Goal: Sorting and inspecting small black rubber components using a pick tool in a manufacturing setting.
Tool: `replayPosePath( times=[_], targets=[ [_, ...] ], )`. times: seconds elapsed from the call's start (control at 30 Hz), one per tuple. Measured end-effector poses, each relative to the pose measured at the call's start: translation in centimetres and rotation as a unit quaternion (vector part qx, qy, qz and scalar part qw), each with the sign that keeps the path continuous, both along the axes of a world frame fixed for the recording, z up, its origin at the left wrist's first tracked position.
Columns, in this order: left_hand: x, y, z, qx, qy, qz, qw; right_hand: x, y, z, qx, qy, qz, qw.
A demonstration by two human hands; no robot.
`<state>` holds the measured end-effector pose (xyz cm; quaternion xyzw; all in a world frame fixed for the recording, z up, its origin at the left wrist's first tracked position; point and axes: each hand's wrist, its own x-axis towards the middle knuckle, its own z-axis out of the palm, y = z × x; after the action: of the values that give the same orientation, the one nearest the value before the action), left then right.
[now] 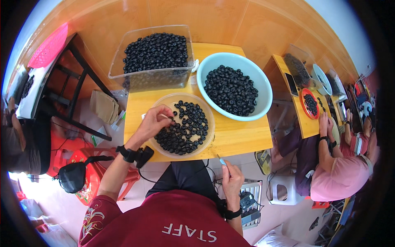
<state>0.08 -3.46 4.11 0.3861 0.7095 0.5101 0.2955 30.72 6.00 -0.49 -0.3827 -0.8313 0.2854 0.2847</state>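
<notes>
Left hand (154, 123): fingers (165, 110) narrowed at the black beads (192, 122) in the round tray (213, 132) on the surface (243, 139); bead grip cannot be determined. Right hand (233, 178): fingers closed around the blue-handled tool (222, 161).

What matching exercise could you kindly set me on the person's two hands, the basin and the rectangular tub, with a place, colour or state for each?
1. Left hand
2. Right hand
3. Basin
4. Rectangular tub

A. Pale blue
B. Gripping a slim tool
C. Clear, at the far left of the table
D. Over the shallow round tray

Pairs: 1-D, 2-B, 3-A, 4-C
</notes>
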Motion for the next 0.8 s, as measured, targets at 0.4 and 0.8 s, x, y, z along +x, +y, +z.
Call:
replayPosePath(
  times=[0.4,0.8],
  targets=[
    [8.9,-0.5,-1.6,0.183,-0.551,-0.087,0.809,-4.3,-1.0,5.3,0.010,0.102,0.098,0.990],
    [9.8,-0.8,-1.5,0.187,-0.587,-0.079,0.783,-4.8,-1.7,5.1,0.039,0.090,0.121,0.988]
  ],
)
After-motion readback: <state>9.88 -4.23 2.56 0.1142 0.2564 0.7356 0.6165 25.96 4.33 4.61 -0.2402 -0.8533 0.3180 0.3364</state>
